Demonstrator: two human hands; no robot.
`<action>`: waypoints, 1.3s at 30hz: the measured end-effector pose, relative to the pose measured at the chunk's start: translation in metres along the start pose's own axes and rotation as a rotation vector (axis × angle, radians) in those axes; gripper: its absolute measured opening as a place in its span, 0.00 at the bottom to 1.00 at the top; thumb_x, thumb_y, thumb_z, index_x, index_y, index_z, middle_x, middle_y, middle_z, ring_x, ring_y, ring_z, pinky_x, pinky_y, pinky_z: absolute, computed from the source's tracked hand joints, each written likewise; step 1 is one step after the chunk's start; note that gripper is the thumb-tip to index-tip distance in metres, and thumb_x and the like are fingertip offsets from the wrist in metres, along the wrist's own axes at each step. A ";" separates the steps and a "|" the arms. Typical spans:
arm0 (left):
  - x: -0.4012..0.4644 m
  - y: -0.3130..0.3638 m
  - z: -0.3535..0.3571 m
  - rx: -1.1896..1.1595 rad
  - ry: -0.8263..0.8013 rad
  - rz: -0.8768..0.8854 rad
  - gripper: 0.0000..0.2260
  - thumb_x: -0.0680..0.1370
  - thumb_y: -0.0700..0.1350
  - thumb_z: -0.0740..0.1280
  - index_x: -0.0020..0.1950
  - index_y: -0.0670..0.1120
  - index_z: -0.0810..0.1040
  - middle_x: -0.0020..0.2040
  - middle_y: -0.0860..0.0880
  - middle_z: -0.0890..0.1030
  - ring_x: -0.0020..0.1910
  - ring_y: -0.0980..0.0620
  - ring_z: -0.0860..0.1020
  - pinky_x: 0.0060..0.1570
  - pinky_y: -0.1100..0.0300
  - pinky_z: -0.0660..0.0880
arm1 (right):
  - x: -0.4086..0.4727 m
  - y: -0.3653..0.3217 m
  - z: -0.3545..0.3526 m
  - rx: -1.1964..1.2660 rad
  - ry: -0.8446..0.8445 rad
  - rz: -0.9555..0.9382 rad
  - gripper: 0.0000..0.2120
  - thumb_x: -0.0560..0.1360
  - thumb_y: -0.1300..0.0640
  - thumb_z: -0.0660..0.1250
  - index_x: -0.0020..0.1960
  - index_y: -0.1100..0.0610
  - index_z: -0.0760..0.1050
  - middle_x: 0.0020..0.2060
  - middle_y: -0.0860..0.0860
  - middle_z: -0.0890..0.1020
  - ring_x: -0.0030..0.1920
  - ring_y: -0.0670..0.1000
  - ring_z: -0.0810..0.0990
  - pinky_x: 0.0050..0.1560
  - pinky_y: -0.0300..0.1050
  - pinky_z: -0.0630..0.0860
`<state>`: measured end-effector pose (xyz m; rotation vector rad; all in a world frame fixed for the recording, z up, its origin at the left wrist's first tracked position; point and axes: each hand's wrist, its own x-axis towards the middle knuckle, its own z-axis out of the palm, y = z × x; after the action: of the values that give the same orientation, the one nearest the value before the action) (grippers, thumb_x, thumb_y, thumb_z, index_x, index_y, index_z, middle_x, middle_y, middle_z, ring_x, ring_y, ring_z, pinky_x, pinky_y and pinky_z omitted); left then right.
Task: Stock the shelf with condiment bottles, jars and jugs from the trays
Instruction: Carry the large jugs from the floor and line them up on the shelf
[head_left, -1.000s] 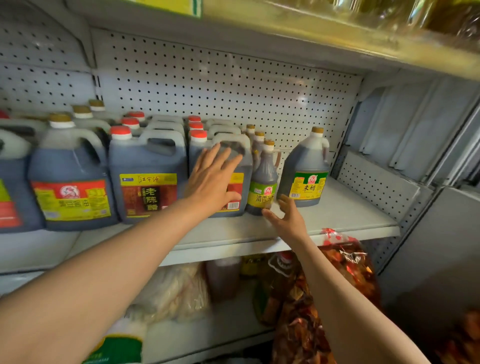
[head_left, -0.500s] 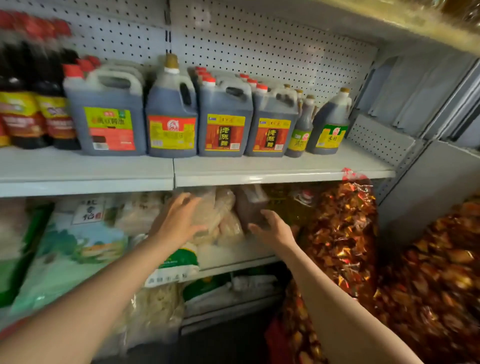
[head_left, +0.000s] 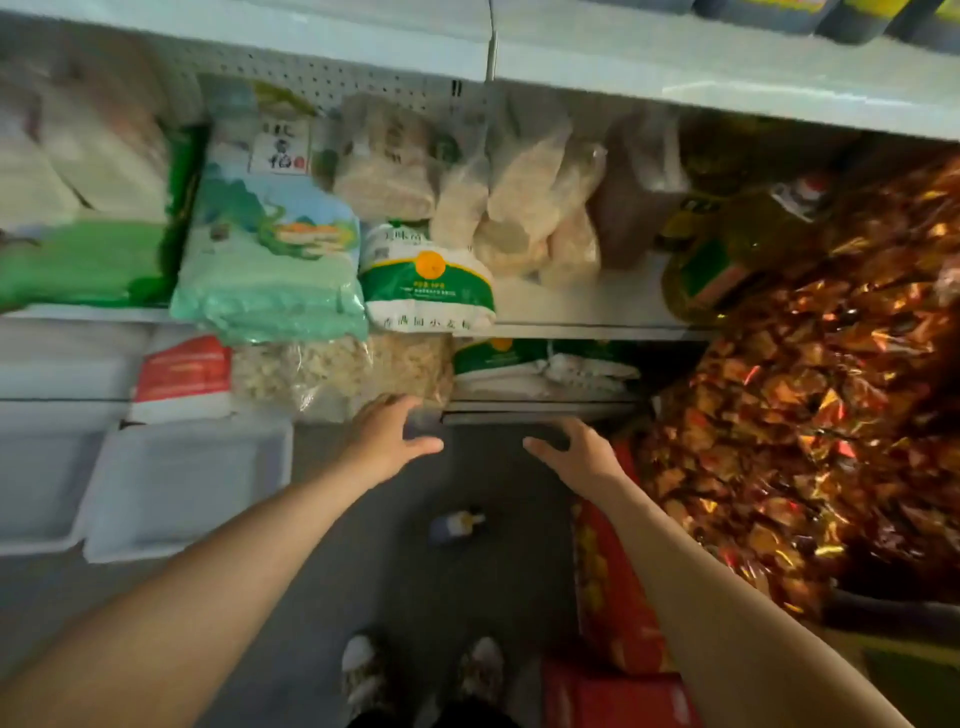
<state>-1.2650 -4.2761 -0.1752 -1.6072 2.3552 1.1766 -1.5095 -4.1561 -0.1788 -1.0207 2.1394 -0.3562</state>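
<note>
Both arms stretched down the middle of the frame toward the floor. Left hand (head_left: 387, 441) with fingers loosely spread, holding nothing, just in front of a clear bag (head_left: 332, 371) on the lowest shelf. Right hand (head_left: 579, 454) likewise spread and empty, near the dark shelf edge (head_left: 519, 415). Below and between the hands, one small bottle (head_left: 460, 524) lying on the grey floor (head_left: 426, 582), blurred. At lower left, two pale trays (head_left: 182, 483). Along the top right edge, bottoms of dark jugs (head_left: 769, 13) on the upper shelf.
</note>
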 end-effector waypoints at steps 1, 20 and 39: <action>0.005 -0.011 0.022 -0.056 -0.027 -0.033 0.31 0.74 0.56 0.73 0.73 0.47 0.70 0.72 0.45 0.72 0.69 0.45 0.71 0.66 0.54 0.67 | 0.005 0.014 0.016 -0.009 -0.040 0.024 0.28 0.75 0.39 0.70 0.70 0.51 0.73 0.64 0.50 0.79 0.63 0.52 0.77 0.55 0.41 0.71; 0.143 -0.250 0.432 -0.415 -0.200 -0.343 0.36 0.74 0.54 0.73 0.78 0.47 0.63 0.72 0.44 0.71 0.71 0.46 0.70 0.65 0.59 0.66 | 0.209 0.296 0.351 0.207 -0.266 0.157 0.25 0.78 0.42 0.67 0.74 0.43 0.68 0.72 0.44 0.69 0.70 0.43 0.66 0.68 0.42 0.65; 0.265 -0.291 0.495 -0.732 -0.018 -0.198 0.35 0.67 0.65 0.72 0.69 0.55 0.67 0.58 0.62 0.76 0.55 0.68 0.75 0.54 0.71 0.73 | 0.313 0.330 0.421 0.597 -0.308 -0.030 0.28 0.71 0.53 0.76 0.67 0.46 0.69 0.64 0.43 0.78 0.63 0.39 0.77 0.59 0.37 0.76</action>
<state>-1.3234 -4.2261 -0.8030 -1.9174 1.7743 2.1361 -1.5254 -4.1562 -0.7983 -0.7027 1.5962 -0.7460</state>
